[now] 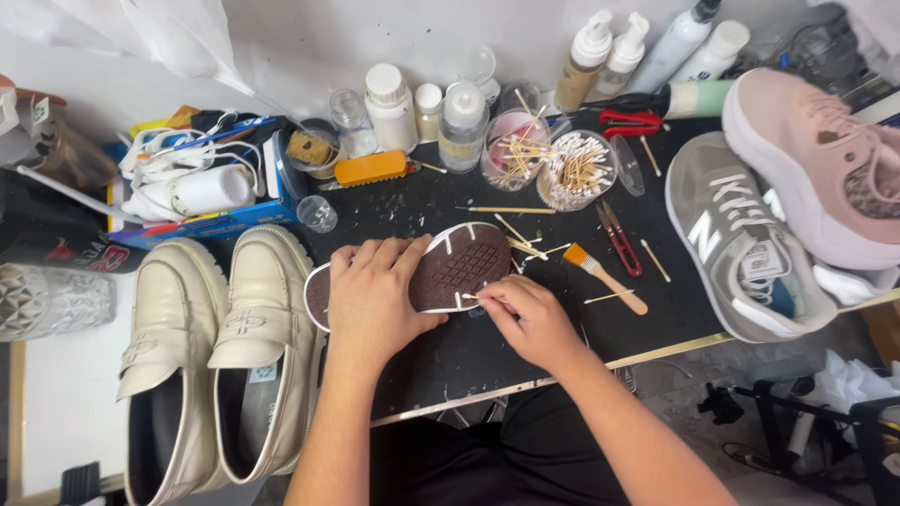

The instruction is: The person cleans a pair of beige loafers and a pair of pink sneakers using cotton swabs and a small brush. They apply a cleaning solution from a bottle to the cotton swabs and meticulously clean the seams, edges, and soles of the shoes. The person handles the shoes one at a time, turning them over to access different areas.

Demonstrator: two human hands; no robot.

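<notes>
1. I see my bare left hand [373, 298] and bare right hand [532, 321] — no gloves, rings or watch showing.
2. Both forearms are uncovered — no sleeves reach into view.
3. Below the table edge I wear black fabric clothing [469, 459], plain and unmarked.

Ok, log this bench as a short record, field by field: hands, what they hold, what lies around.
left hand: left hand pressed flat on an upturned shoe, brown sole up
right hand: right hand pinches a thin stick at the sole's edge
surface: black mat
left of shoe: pair of cream loafers
right of shoe: small brush, red snips, grey sneaker, pink sneaker
behind: cotton swab cup, bottles
</notes>
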